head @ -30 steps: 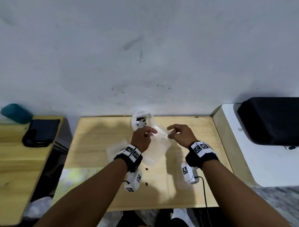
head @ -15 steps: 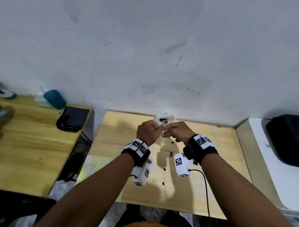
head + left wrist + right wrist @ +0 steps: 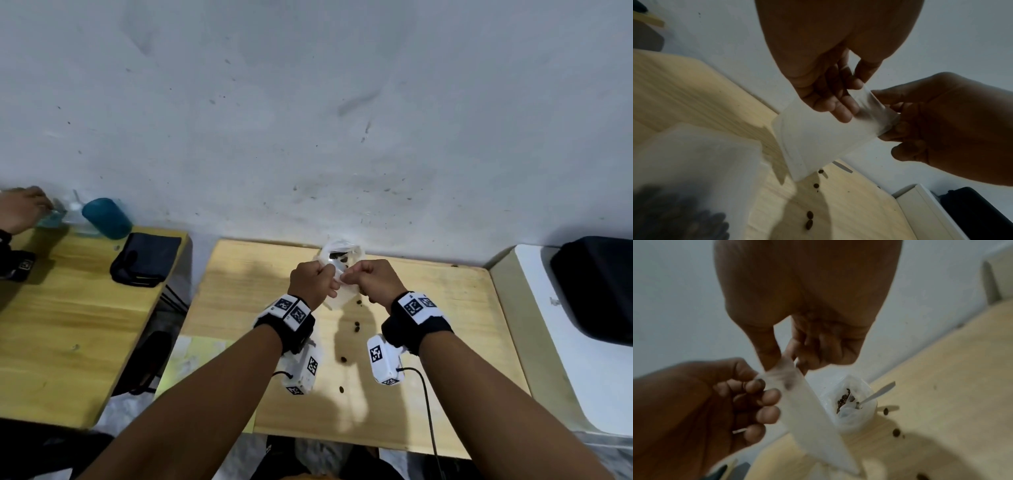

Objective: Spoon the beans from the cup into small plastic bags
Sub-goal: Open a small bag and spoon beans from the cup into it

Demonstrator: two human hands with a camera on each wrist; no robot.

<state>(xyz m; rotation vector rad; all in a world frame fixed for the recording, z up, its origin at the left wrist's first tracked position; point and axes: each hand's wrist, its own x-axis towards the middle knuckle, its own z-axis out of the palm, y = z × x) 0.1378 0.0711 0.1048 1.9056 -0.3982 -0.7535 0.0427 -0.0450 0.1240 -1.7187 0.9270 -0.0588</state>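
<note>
Since half a second ago the two fists have stayed pressed together over the pale wooden surface (image 3: 445,342), while at the far left another person's hand (image 3: 20,209) has come into sight by a teal cup (image 3: 107,218). The left hand (image 3: 311,284) and the right hand (image 3: 373,281) each pinch the top edge of a small, empty translucent plastic bag (image 3: 818,138), fingers (image 3: 840,105) curled onto its mouth from either side. The bag hangs slanted between them, above the surface. Just behind the hands, near the wall, stands a clear plastic-lined cup of dark beans (image 3: 851,404) with a white plastic spoon (image 3: 877,395) leaning in it. Several loose dark beans (image 3: 356,327) lie scattered on the surface between the wrists. A second bag holding beans (image 3: 684,186) shows blurred under the left wrist. A black pouch (image 3: 145,257) lies on the neighbouring desk
</note>
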